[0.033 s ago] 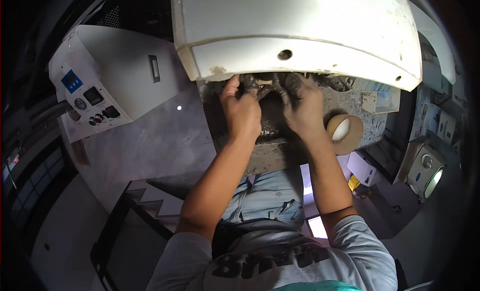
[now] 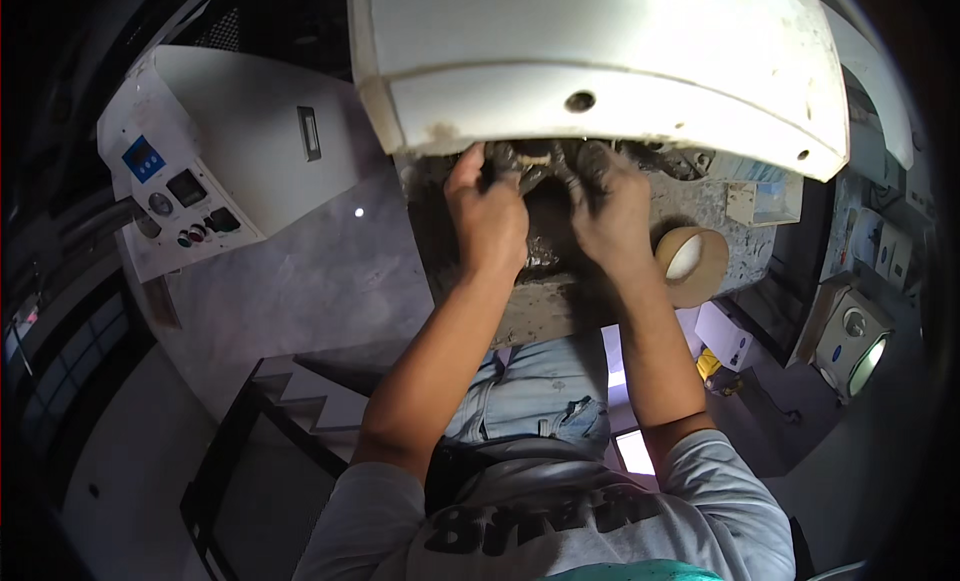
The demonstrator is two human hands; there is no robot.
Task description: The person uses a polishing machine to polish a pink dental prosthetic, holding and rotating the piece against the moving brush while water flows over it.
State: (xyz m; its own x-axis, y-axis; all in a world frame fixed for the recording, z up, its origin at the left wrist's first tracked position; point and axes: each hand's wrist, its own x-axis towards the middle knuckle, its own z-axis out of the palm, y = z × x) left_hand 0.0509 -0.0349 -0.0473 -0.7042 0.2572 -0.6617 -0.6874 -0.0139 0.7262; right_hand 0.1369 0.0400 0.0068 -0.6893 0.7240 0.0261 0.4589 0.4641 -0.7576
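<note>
Both hands work at the lower edge of a large white machine hood (image 2: 600,56). My left hand (image 2: 490,221) has its fingers bent inward, the fingertips coated in dark wet mud. Opposite it, my right hand (image 2: 612,213) is curled the same way and just as muddy. A small pale piece (image 2: 538,161) shows between the fingertips, partly hidden by fingers and the hood's shadow; its kind cannot be made out. Beneath the hands lies a dark, wet, mud-covered work surface (image 2: 530,316).
Right of my right hand sits a round tan container (image 2: 708,271) with something whitish inside. Beyond it is a small open white box (image 2: 740,206). A grey-white machine with a control panel (image 2: 185,196) stands at left. At far right is a lit lamp housing (image 2: 850,346).
Both hands have shifted very slightly to the right in view, staying together under the hood. The hood's edge also appears a little farther right.
</note>
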